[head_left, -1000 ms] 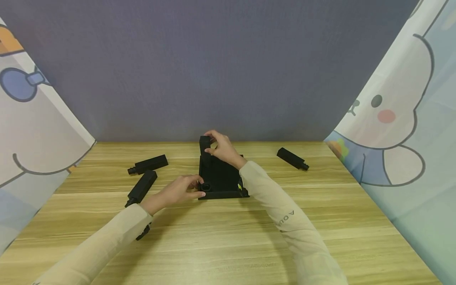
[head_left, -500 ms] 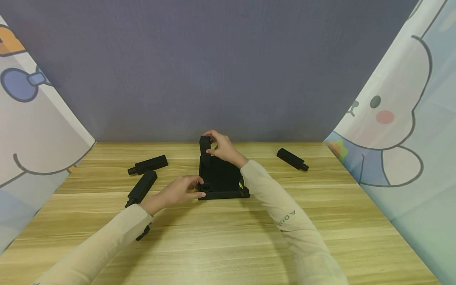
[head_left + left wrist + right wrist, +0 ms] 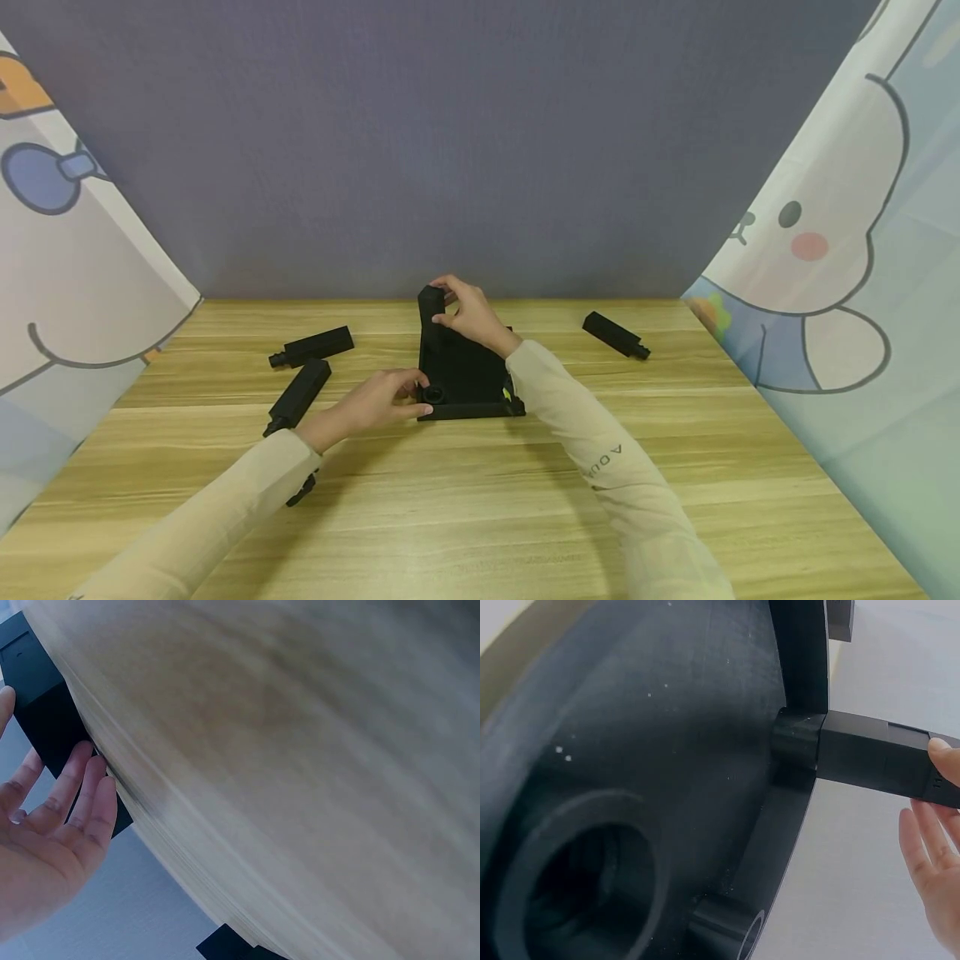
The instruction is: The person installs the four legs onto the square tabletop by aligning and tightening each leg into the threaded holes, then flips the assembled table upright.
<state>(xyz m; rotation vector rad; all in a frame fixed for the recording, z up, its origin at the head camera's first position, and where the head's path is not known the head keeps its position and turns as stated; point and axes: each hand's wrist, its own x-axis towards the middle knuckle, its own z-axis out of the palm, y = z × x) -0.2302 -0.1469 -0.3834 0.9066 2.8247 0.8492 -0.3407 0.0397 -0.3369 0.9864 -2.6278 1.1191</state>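
Observation:
A shallow black square base (image 3: 468, 367) with a raised rim lies on the wooden table, round sockets in its corners. At its far left corner, a black square leg (image 3: 432, 317) stands up from a socket (image 3: 795, 739). My right hand (image 3: 474, 315) pinches the leg near its top between thumb and fingers. With my left hand (image 3: 375, 402) I hold the base's near left corner, thumb at the front edge and fingers along the left side. The left wrist view shows those fingers (image 3: 71, 795) against the base's dark outer wall. Another socket (image 3: 433, 393) shows beside the left fingertips.
Two more black legs with threaded ends, one farther back (image 3: 315, 346) and one nearer (image 3: 300, 393), lie to the left. A black piece (image 3: 302, 490) pokes out beside the left sleeve. Another leg (image 3: 615, 335) lies at the right. A grey partition (image 3: 480, 150) stands behind the table.
The leg in my right hand has turned about its length, so an edge now faces forward, and it leans slightly. My left hand and the base stay in place.

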